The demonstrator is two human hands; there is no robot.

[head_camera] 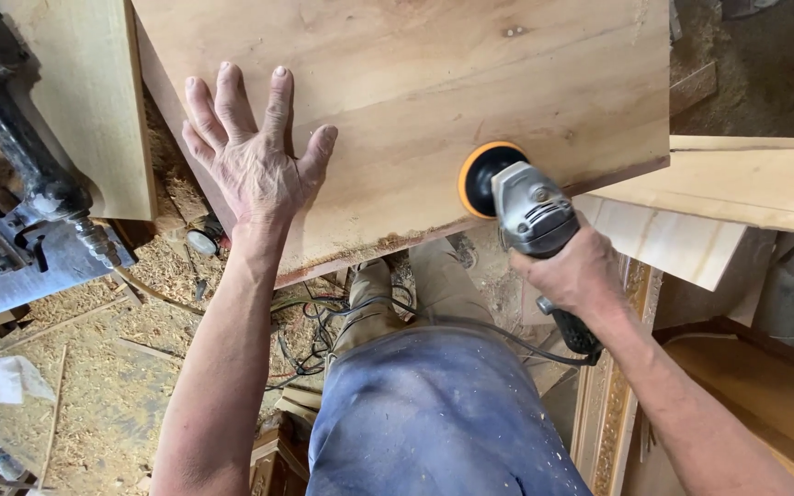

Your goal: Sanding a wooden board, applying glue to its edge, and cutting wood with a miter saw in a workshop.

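The right hand (581, 271) is wrapped tightly around the body of a grey angle grinder (535, 220), fingers curled over the housing just behind its head, with the black rear handle (573, 332) sticking out below the wrist. The grinder's round sanding disc (480, 179), black with an orange rim, lies against the surface of a wide pale wooden board (415, 101), close to the board's near edge and toward its right end. The left hand (255, 152) holds nothing: it lies flat and spread on the same board near its left corner, fingers fanned wide and pointing away from the person, thumb angled out to the right. The two hands are well apart, with bare wood between them. The board's near edge (369, 248) is rough and darker, running on a slant from lower left up to the right. A dark power cable (470, 323) runs from the grinder across the person's blue, dust-speckled trousers (434, 413), and more tangled wires (310, 344) lie on the floor just below the board. The floor at left is covered in sawdust and wood shavings (103, 367). At the upper left stands a grey metal machine (20, 184) beside another pale plank (94, 101). To the right lie further light planks (746, 184), and a carved gilt frame moulding (613, 386) stands beside the right forearm.
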